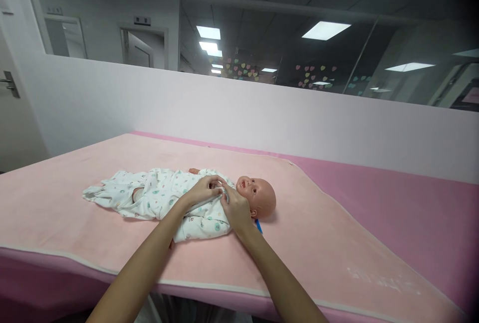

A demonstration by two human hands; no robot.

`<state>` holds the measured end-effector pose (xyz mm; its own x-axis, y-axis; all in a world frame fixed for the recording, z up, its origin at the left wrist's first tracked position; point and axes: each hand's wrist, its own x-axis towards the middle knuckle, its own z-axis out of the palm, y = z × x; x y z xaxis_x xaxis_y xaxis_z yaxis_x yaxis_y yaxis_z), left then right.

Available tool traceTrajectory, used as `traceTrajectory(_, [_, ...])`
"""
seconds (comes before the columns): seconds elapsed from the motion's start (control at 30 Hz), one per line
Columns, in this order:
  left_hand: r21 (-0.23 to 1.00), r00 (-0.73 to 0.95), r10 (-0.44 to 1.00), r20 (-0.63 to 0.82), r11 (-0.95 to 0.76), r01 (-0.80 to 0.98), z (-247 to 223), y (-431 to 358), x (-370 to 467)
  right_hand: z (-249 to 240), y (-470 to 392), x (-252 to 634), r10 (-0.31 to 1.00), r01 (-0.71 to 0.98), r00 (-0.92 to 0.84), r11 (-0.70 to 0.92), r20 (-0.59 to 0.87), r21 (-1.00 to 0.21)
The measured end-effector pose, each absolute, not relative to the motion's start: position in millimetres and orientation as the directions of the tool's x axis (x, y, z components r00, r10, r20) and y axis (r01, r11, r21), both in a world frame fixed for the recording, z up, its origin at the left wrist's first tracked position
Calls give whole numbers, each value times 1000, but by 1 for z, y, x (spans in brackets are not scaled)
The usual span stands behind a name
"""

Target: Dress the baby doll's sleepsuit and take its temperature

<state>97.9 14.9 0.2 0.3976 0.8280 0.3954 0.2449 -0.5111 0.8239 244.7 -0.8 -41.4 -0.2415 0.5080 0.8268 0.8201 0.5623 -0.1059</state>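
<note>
Doll [258, 196] in a printed romper [168, 196] — left hand [204, 191] and right hand [235, 208] both pinching its collar

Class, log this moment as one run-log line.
left hand: on white printed baby suit collar | right hand: same | doll: supine, pink mat

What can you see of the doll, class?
The doll lies on its back on a pink pad, bald head to the right, mouth open. It looks like plastic and wears a white printed suit. The left hand and right hand pinch the suit at its neck.
</note>
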Motion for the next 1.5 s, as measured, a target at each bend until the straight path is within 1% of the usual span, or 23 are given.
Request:
traceTrajectory(0.1, [826, 344, 845, 409, -503, 254, 1, 14, 98, -41, -2, 244, 517, 817, -237, 564, 823, -119])
traceTrajectory(0.17, [829, 323, 852, 412, -497, 254, 1, 14, 98, -40, -3, 244, 530, 808, -219, 569, 819, -152])
traceTrajectory(0.3, [832, 313, 853, 418, -498, 246, 1, 15, 98, -37, -7, 242, 570, 776, -175, 582, 803, -243])
traceTrajectory(0.6, [806, 311, 833, 458, -536, 250, -3, 17, 98, -33, -12, 240, 638, 751, -123, 561, 760, -348])
traceTrajectory(0.73, [793, 317, 825, 468, -551, 262, -7, 21, 98, -32, -13, 239, 626, 766, -114, 550, 771, -333])
traceTrajectory(0.9, [807, 315, 833, 454, -535, 249, -8, 23, 97, -31, -17, 237, 562, 843, -114, 491, 819, -219])
traceTrajectory(1.0, [810, 323, 835, 445, -529, 252, -6, 22, 97, -33, -15, 238, 530, 847, -127, 498, 838, -187])
traceTrajectory(1.1, [810, 332, 837, 434, -524, 262, -4, 20, 97, -35, -12, 239, 535, 821, -141, 533, 833, -203])
traceTrajectory(1.27, [795, 349, 837, 423, -527, 301, -3, 16, 98, -32, -12, 239, 557, 778, -107, 563, 824, -279])
traceTrajectory(1.4, [758, 367, 818, 442, -560, 335, -2, 14, 98, -30, -14, 237, 578, 730, -76, 587, 813, -349])
traceTrajectory(1.5, [732, 381, 794, 474, -595, 332, 0, 13, 99, -32, -13, 237, 573, 693, -84, 621, 815, -366])
